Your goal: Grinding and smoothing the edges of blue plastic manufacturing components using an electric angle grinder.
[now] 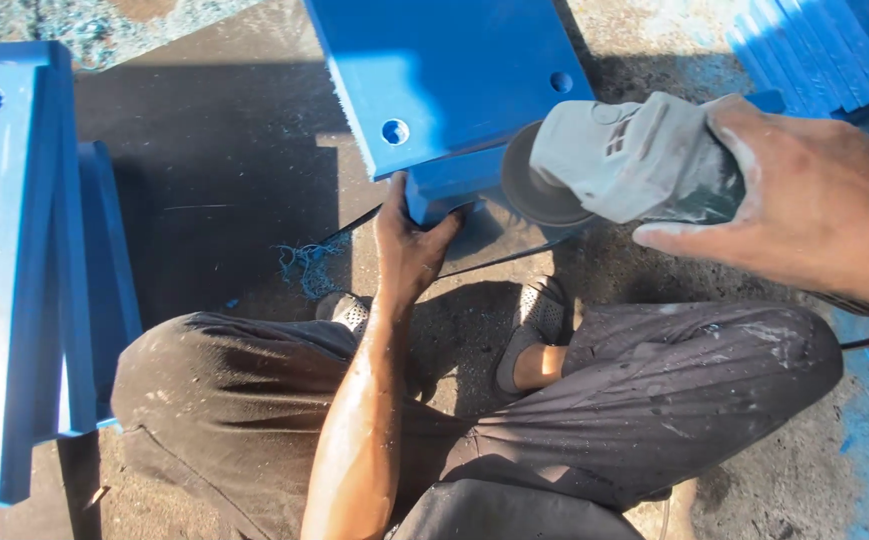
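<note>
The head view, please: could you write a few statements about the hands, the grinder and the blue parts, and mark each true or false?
1. The right hand grips a grey angle grinder. True.
2. The left hand lies flat on the ground. False: it holds the lower edge of the blue drilled piece.
3. The grinder's disc is next to that blue piece. True.
4. The blue piece has no holes. False: two round holes show in its face.
5. A stack of blue panels lies at the upper right. True.
6. The person is standing. False: they crouch, knees bent, in dark trousers.
</note>
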